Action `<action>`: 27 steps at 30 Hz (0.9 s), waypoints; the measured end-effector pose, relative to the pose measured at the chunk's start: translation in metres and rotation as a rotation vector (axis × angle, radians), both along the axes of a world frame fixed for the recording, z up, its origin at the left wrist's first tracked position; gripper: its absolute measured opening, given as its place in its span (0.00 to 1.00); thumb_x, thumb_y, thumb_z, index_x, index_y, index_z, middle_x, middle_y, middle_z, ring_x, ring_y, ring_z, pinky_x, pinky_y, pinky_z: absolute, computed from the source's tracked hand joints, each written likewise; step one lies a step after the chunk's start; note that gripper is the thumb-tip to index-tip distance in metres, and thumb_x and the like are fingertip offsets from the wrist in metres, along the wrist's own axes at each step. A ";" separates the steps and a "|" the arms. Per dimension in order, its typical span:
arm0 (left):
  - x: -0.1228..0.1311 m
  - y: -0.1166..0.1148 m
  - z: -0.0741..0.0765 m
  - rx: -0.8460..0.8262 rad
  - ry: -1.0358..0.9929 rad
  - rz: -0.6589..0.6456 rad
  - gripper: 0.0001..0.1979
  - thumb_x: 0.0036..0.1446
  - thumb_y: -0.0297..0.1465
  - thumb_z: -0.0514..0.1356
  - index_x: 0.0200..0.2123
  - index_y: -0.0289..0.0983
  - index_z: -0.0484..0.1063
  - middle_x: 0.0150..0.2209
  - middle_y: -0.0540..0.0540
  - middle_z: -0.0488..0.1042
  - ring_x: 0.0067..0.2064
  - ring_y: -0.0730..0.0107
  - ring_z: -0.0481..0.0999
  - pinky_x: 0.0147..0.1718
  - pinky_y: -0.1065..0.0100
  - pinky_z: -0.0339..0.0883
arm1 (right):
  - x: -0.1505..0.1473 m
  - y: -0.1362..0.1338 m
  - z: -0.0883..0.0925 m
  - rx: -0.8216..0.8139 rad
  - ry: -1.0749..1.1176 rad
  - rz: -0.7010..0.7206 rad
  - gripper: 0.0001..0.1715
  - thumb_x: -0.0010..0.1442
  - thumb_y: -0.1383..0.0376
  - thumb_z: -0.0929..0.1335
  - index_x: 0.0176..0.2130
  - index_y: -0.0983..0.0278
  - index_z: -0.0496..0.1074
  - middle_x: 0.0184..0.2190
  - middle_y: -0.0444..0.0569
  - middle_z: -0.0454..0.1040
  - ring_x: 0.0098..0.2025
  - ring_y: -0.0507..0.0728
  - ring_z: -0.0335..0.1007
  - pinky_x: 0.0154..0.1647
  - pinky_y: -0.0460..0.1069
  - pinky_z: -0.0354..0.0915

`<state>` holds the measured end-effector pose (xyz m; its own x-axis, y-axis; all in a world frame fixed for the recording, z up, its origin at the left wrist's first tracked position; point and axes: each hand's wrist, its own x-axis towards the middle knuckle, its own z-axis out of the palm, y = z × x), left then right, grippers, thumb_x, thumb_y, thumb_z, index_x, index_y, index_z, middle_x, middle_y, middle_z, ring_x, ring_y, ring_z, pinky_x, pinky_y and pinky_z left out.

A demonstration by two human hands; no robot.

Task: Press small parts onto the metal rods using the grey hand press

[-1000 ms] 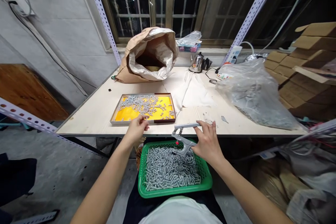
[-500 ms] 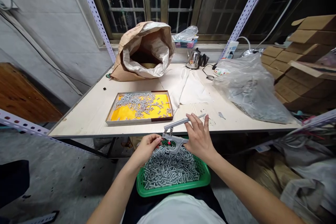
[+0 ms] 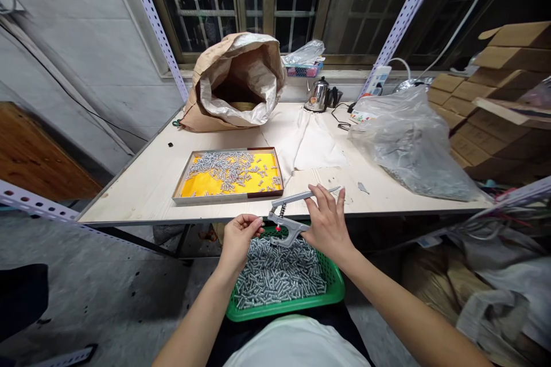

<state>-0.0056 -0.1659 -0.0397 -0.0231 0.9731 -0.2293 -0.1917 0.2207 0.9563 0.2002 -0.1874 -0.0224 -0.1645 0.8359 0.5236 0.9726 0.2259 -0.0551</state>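
Note:
My right hand (image 3: 328,219) is wrapped round a pair of silver pliers (image 3: 293,233) with a dark coil spring and a small red tip. The handles stand apart, and the pliers' head points left. My left hand (image 3: 240,239) is held just left of that head, thumb and forefinger pinched together. Whatever lies between those fingertips is too small to make out. Below both hands, a green plastic basket (image 3: 286,313) sits on my lap, holding a heap of small silver spring-like metal pieces (image 3: 279,275).
On the table (image 3: 138,189) lies a shallow tray (image 3: 210,199) with a yellow bottom and loose small metal parts. Behind it stands an open paper sack (image 3: 196,94). A kettle (image 3: 317,95), a clear plastic bag (image 3: 408,143) and cardboard boxes (image 3: 495,132) are farther right.
My left hand has drawn slightly left and up, away from the pliers' head. The pliers have shifted a little to the right in my right hand.

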 end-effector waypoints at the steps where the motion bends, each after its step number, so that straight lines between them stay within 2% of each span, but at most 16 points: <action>1: -0.001 0.002 0.000 0.030 0.018 0.031 0.15 0.36 0.37 0.69 0.26 0.34 0.72 0.21 0.51 0.72 0.23 0.74 0.70 0.24 0.72 0.63 | 0.000 0.000 0.000 -0.002 0.002 -0.002 0.28 0.48 0.61 0.69 0.48 0.69 0.67 0.59 0.60 0.60 0.63 0.66 0.48 0.65 0.70 0.26; 4: -0.009 0.018 0.009 0.200 0.195 0.136 0.12 0.43 0.37 0.65 0.27 0.34 0.73 0.22 0.50 0.73 0.24 0.73 0.70 0.26 0.71 0.64 | 0.002 0.000 0.000 0.011 0.009 -0.009 0.27 0.49 0.60 0.69 0.47 0.69 0.67 0.58 0.61 0.61 0.63 0.66 0.49 0.65 0.70 0.26; 7: -0.023 0.055 0.027 0.386 0.551 0.229 0.10 0.50 0.36 0.61 0.30 0.34 0.74 0.27 0.47 0.76 0.31 0.68 0.74 0.33 0.69 0.66 | 0.004 0.000 0.003 0.047 0.009 -0.015 0.25 0.52 0.58 0.67 0.47 0.68 0.67 0.58 0.62 0.61 0.62 0.67 0.51 0.64 0.71 0.28; 10: -0.028 0.100 0.039 0.404 0.900 0.099 0.08 0.53 0.33 0.59 0.31 0.34 0.75 0.31 0.44 0.78 0.34 0.66 0.75 0.37 0.67 0.67 | 0.004 0.000 0.007 0.074 -0.004 -0.027 0.23 0.55 0.55 0.66 0.46 0.68 0.67 0.57 0.62 0.62 0.61 0.67 0.52 0.64 0.71 0.31; 12: -0.023 0.122 0.038 0.391 1.002 -0.031 0.06 0.53 0.30 0.59 0.29 0.35 0.76 0.31 0.44 0.79 0.34 0.65 0.76 0.37 0.67 0.67 | 0.004 0.000 0.009 0.085 -0.011 -0.038 0.23 0.56 0.55 0.65 0.46 0.68 0.68 0.56 0.62 0.62 0.61 0.67 0.52 0.64 0.71 0.33; 16: -0.008 0.139 0.026 0.378 1.074 -0.203 0.04 0.45 0.26 0.64 0.21 0.37 0.75 0.26 0.45 0.78 0.32 0.63 0.76 0.35 0.68 0.66 | 0.006 0.000 0.009 0.098 -0.020 -0.038 0.24 0.56 0.55 0.65 0.47 0.68 0.68 0.56 0.62 0.62 0.61 0.67 0.52 0.63 0.71 0.35; 18: -0.010 0.141 0.024 0.355 1.123 -0.212 0.04 0.46 0.28 0.64 0.21 0.37 0.75 0.27 0.44 0.78 0.33 0.61 0.76 0.35 0.67 0.66 | 0.010 0.000 0.008 0.102 -0.030 -0.042 0.25 0.55 0.55 0.65 0.47 0.68 0.67 0.56 0.62 0.62 0.61 0.67 0.52 0.63 0.71 0.34; 20: -0.024 0.145 0.026 0.322 1.182 -0.134 0.07 0.53 0.29 0.59 0.27 0.36 0.76 0.33 0.41 0.79 0.37 0.59 0.76 0.37 0.66 0.65 | 0.015 0.000 0.006 0.111 -0.045 -0.048 0.26 0.55 0.55 0.65 0.48 0.69 0.67 0.56 0.62 0.62 0.61 0.67 0.52 0.63 0.71 0.34; 22: -0.049 0.151 0.032 0.265 1.248 -0.012 0.10 0.57 0.27 0.53 0.33 0.33 0.75 0.39 0.36 0.78 0.42 0.55 0.76 0.40 0.63 0.65 | 0.019 0.001 0.005 0.120 -0.056 -0.052 0.27 0.55 0.54 0.65 0.49 0.69 0.66 0.56 0.62 0.62 0.61 0.67 0.52 0.63 0.71 0.34; 24: -0.078 0.160 0.039 0.196 1.305 0.078 0.10 0.56 0.25 0.53 0.35 0.29 0.74 0.40 0.32 0.77 0.44 0.51 0.75 0.41 0.60 0.64 | 0.022 0.002 0.004 0.122 -0.058 -0.053 0.27 0.55 0.54 0.65 0.49 0.69 0.66 0.56 0.62 0.62 0.61 0.68 0.52 0.63 0.71 0.34; 27: -0.111 0.171 0.043 0.132 1.346 0.082 0.06 0.52 0.22 0.56 0.31 0.29 0.72 0.38 0.33 0.77 0.44 0.50 0.75 0.41 0.61 0.64 | 0.020 0.004 0.003 0.117 -0.053 -0.038 0.26 0.55 0.54 0.65 0.48 0.69 0.67 0.56 0.63 0.61 0.60 0.68 0.53 0.63 0.72 0.34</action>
<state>-0.1169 0.0054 0.0036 -0.2117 0.9710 0.1111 0.8936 0.1463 0.4244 0.2205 -0.1830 -0.0198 -0.1638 0.7757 0.6094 0.9815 0.1904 0.0214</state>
